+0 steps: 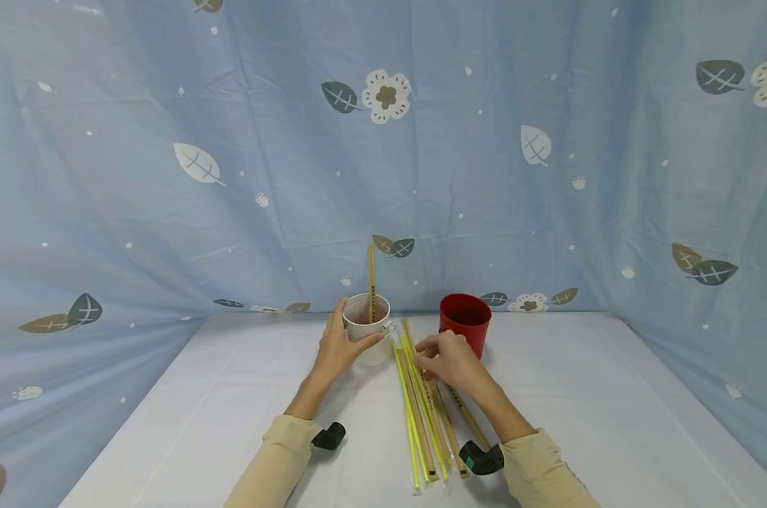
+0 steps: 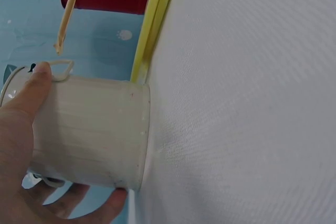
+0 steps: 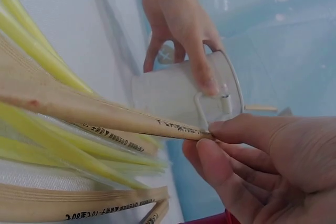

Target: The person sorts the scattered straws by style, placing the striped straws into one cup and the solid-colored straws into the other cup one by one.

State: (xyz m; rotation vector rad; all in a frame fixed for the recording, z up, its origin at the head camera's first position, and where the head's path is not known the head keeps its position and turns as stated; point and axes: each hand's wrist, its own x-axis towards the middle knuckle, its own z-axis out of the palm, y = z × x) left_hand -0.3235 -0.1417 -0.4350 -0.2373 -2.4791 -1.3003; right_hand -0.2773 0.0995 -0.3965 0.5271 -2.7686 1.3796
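Yellow sticks [image 3: 39,44] lie nearest on the worktop [image 1: 262,416]. Over them, the right grip [image 1: 451,360] pinches a tan stick [image 3: 131,118] near one end between thumb and fingers. Beside it, the left grip [image 1: 337,351] curves round a white cup [image 2: 94,129] holding an upright second stick [image 1: 372,271]. A red cup [image 1: 476,340] stands just beyond the right grip, before a blue curtain [image 1: 459,197].

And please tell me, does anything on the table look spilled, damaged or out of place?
Nothing looks spilled or damaged. The loose straws only lie unevenly, at slightly different angles, which seems ordinary; the white cup and the red cup both look upright.
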